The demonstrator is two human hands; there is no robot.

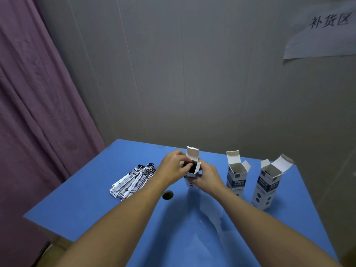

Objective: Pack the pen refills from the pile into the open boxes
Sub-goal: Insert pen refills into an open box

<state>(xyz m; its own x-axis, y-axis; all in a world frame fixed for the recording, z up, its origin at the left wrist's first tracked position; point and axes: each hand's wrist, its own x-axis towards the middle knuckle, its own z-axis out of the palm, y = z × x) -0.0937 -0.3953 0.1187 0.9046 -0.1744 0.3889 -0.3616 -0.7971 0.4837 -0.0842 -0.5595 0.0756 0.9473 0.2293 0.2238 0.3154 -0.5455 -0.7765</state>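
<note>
Both hands work at the mouth of the left box (pixel 191 177) on the tabletop (pixel 96 199).

Left hand (pixel 174 167) pinches dark refills in its opening; right hand (pixel 207 177) grips its side. The refill pile (pixel 133 181) lies left of this box; two open boxes (pixel 236 175) (pixel 268 185) stand right.

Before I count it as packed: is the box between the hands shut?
Open: the leftmost box stands upright, top flap raised, dark contents showing, held by left hand and right hand.

Single head view, looking forward-down, close over table (pixel 96 199)
</note>
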